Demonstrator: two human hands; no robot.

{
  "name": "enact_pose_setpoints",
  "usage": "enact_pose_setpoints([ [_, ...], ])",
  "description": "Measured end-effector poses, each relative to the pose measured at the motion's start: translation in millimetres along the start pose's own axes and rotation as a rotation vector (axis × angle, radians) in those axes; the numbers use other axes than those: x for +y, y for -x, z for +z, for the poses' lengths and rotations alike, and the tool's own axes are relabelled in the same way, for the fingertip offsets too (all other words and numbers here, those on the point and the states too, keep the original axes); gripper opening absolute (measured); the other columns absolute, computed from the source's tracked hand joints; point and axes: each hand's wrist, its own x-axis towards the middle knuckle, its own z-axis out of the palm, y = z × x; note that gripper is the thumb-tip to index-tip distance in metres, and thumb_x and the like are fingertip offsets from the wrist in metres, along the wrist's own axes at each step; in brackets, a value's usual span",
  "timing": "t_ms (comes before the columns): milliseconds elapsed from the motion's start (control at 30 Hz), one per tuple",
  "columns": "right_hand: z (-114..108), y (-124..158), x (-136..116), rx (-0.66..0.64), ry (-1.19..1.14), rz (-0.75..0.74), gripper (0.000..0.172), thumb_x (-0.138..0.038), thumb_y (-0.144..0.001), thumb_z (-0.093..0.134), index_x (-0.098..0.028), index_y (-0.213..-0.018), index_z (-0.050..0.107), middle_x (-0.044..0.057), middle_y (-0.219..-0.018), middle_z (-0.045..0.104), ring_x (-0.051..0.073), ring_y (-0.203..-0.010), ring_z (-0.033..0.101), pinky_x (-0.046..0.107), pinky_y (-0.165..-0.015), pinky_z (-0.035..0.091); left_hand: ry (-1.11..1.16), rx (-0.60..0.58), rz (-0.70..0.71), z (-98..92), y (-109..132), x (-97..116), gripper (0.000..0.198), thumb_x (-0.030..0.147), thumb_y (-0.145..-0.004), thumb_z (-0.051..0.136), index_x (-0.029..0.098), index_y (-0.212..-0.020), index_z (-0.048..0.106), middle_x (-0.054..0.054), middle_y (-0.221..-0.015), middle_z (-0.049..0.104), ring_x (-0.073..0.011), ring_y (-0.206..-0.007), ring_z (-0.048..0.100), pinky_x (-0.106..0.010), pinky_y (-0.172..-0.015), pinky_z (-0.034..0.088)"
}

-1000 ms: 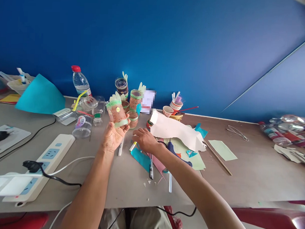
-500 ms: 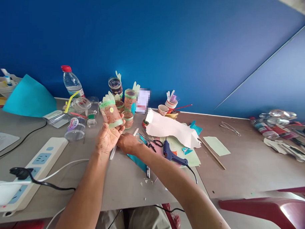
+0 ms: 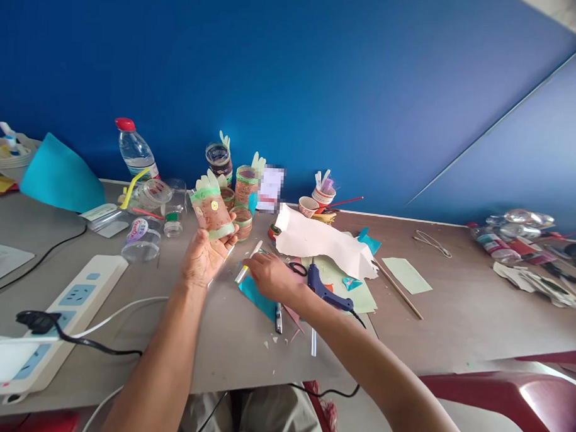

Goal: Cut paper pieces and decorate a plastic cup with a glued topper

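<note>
My left hand (image 3: 208, 258) is wrapped around the lower part of a decorated jar (image 3: 212, 208), held tilted above the table. The jar is brownish, with green bands at top and bottom, pale paper shapes rising from its rim and a small yellow-and-white oval on its side. To the right, the fingers of my right hand (image 3: 271, 275) are closed on a slim white marker pen (image 3: 241, 275) just over the tabletop. Another white pen lies partly hidden behind my left hand. Blue paper (image 3: 257, 298) and partly covered scissors (image 3: 297, 268) are by my right hand.
Similar decorated jars (image 3: 246, 186) stand against the blue wall. A glue gun (image 3: 326, 290) and white paper (image 3: 325, 242) lie right of centre. At left are a power strip (image 3: 84, 297), a clear bottle (image 3: 136, 151) and plastic containers (image 3: 142, 239). A wooden stick (image 3: 401, 289) lies further right.
My right hand has moved right, away from beneath my left hand, and is now on the white marker pen. The jar stays in my left hand, nearly unmoved.
</note>
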Motion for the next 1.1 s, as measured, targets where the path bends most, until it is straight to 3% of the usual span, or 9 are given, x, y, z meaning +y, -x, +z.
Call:
enact_pose_setpoints([
  [133, -13.1, 41.4, 24.9, 0.122, -0.139, 0.153, 0.034, -0.010, -0.089, 0.042, -0.014, -0.116, 0.062, 0.009, -0.098, 0.067, 0.019, -0.087, 0.063, 0.028, -0.076, 0.047, -0.007, -0.010, 0.003, 1.5, 0.4, -0.3, 0.054, 0.051, -0.067, 0.078, 0.023, -0.112, 0.067, -0.008, -0.122, 0.066, -0.0204, -0.097, 0.066, -0.030, -0.081, 0.052],
  [233, -22.3, 66.7, 46.9, 0.215, -0.249, 0.356, 0.031, -0.014, -0.088, 0.046, -0.018, -0.112, 0.064, 0.007, -0.098, 0.069, 0.018, -0.084, 0.065, 0.028, -0.074, 0.049, 0.005, -0.018, -0.003, 2.1, 0.6, -1.1, 0.058, 0.052, -0.063, 0.080, 0.023, -0.112, 0.067, -0.007, -0.122, 0.067, -0.0203, -0.096, 0.066, -0.029, -0.080, 0.052],
  [367, -30.5, 92.3, 69.6, 0.318, -0.298, 0.446, 0.029, -0.017, -0.087, 0.044, -0.017, -0.105, 0.067, 0.008, -0.099, 0.071, 0.020, -0.090, 0.065, 0.033, -0.081, 0.050, 0.004, -0.029, -0.012, 1.4, 0.7, -2.2, 0.061, 0.052, -0.063, 0.081, 0.023, -0.115, 0.066, -0.008, -0.123, 0.066, -0.0205, -0.096, 0.066, -0.029, -0.080, 0.053],
  [567, -34.2, 125.6, 86.7, 0.422, -0.385, 0.614, 0.029, -0.028, -0.085, 0.048, -0.017, -0.102, 0.068, 0.009, -0.095, 0.071, 0.020, -0.084, 0.065, 0.033, -0.074, 0.052, 0.006, -0.045, 0.000, 0.4, 0.7, -2.6, 0.058, 0.051, -0.067, 0.078, 0.026, -0.117, 0.064, -0.007, -0.123, 0.066, -0.0208, -0.097, 0.066, -0.030, -0.080, 0.052],
  [633, -33.0, 135.4, 87.7, 0.405, -0.379, 0.652, 0.029, -0.029, -0.085, 0.048, -0.017, -0.102, 0.068, 0.008, -0.092, 0.071, 0.020, -0.080, 0.064, 0.034, -0.074, 0.052, 0.008, -0.050, 0.001, 0.3, 0.4, -2.7, 0.059, 0.051, -0.066, 0.078, 0.025, -0.117, 0.065, -0.007, -0.122, 0.066, -0.0210, -0.097, 0.066, -0.030, -0.081, 0.052],
  [733, -29.2, 147.9, 84.2, 0.264, -0.321, 0.668, 0.030, -0.027, -0.084, 0.048, -0.019, -0.105, 0.067, 0.007, -0.091, 0.069, 0.019, -0.074, 0.062, 0.035, -0.072, 0.051, 0.007, -0.045, 0.000, 0.4, 0.1, -2.7, 0.060, 0.052, -0.064, 0.079, 0.025, -0.116, 0.065, -0.008, -0.123, 0.066, -0.0212, -0.096, 0.066, -0.030, -0.081, 0.052],
  [833, -23.8, 156.5, 78.3, 0.134, -0.230, 0.657, 0.030, -0.025, -0.083, 0.050, -0.021, -0.109, 0.066, 0.008, -0.101, 0.067, 0.022, -0.089, 0.063, 0.036, -0.077, 0.050, 0.007, -0.040, 0.002, 1.4, 0.2, -2.5, 0.063, 0.053, -0.063, 0.080, 0.024, -0.117, 0.064, -0.008, -0.124, 0.065, -0.0207, -0.096, 0.066, -0.029, -0.080, 0.052],
  [933, -19.6, 160.3, 73.9, 0.101, -0.165, 0.644, 0.031, -0.024, -0.085, 0.050, -0.020, -0.111, 0.065, 0.009, -0.108, 0.064, 0.025, -0.106, 0.059, 0.037, -0.087, 0.047, 0.000, -0.039, -0.001, 2.9, 0.6, -2.4, 0.062, 0.054, -0.063, 0.079, 0.024, -0.115, 0.065, -0.007, -0.125, 0.065, -0.0200, -0.096, 0.066, -0.029, -0.080, 0.053],
  [1100, -23.5, 158.3, 65.6, 0.011, -0.097, 0.647, 0.033, -0.024, -0.085, 0.053, -0.021, -0.116, 0.063, 0.009, -0.110, 0.063, 0.026, -0.106, 0.058, 0.036, -0.088, 0.045, -0.020, -0.040, 0.005, 5.0, 0.7, -1.8, 0.059, 0.056, -0.062, 0.079, 0.023, -0.110, 0.068, -0.007, -0.125, 0.065, -0.0195, -0.094, 0.066, -0.029, -0.080, 0.053],
])
